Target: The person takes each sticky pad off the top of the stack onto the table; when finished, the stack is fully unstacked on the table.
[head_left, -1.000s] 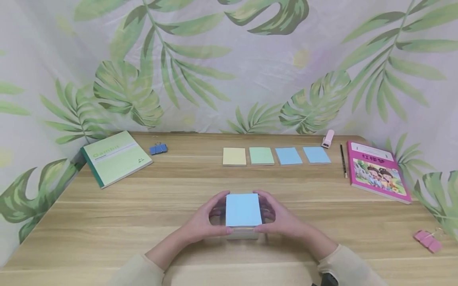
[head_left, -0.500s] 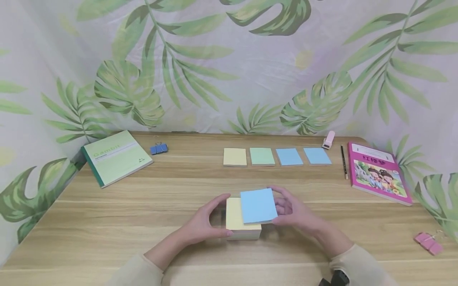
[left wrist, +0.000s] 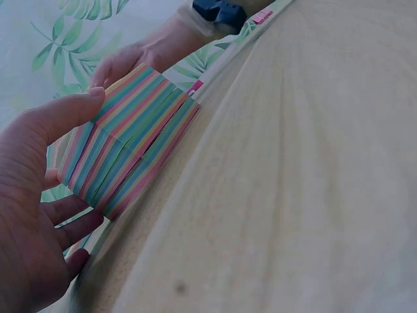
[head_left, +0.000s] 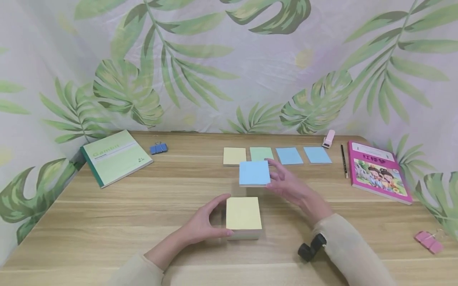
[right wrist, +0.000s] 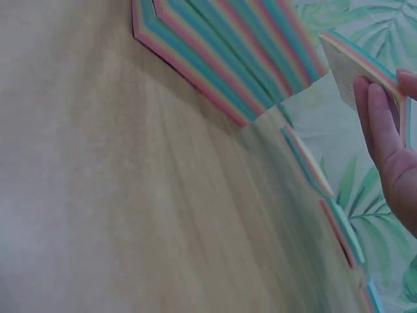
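Right grip (head_left: 286, 183): pinching a thin blue-topped pad (head_left: 254, 173) by its right edge, fingers curled round the edge, thumb hidden beneath; holding it flat and raised over the counter (head_left: 143, 206), well beyond the block. Right wrist view showing fingers (right wrist: 384, 124) clamping the pad's striped edge (right wrist: 352, 62).

Left grip (head_left: 204, 222): cupping the left side of a thick note block (head_left: 243, 216), thumb along its near edge, fingers curling round the far left corner; steadying it on the counter. Block top showing yellow; left wrist view showing its side (left wrist: 130, 140) striped in many colours.

Relation: blue pad lying directly beyond the block and slightly right of it, not touching; lying near square, no clear long axis, edges roughly parallel to the counter front. Right hand alone bearing it; left hand nearer the block, well apart from the pad.

Beyond the pad: row of four thin pads lying flat toward the back — yellow (head_left: 234, 155), green (head_left: 261, 153) partly covered by the raised pad, blue (head_left: 289, 155), blue (head_left: 317, 155).

Outward: green notebook (head_left: 116, 157) and blue clip (head_left: 158, 148) at left; small pink stapler (head_left: 328, 139), pencil (head_left: 343, 161), pink picture book (head_left: 378, 171) at right; pink clips (head_left: 427, 240) at near right.
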### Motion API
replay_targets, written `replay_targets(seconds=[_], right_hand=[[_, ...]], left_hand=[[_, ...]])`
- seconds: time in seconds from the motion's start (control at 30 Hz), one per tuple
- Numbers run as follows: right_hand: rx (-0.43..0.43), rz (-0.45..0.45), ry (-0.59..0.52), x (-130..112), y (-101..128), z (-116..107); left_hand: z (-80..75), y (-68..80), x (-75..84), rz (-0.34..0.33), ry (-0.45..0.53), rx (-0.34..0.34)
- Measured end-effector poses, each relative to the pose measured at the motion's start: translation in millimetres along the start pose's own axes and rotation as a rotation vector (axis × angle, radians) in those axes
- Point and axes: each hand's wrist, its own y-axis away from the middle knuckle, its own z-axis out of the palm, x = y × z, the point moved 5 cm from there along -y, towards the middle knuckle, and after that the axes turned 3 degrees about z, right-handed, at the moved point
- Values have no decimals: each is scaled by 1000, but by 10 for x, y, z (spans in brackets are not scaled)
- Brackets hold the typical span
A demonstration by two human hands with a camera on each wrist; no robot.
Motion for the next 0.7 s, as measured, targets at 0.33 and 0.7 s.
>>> replay_targets(seconds=[0.33, 0.7], right_hand=[[-21, 93, -32, 313, -484, 96], [29, 146, 13, 411, -593, 169]], left_hand=[[1, 3, -44, -15, -18, 6], [2, -3, -36, -2, -12, 5]])
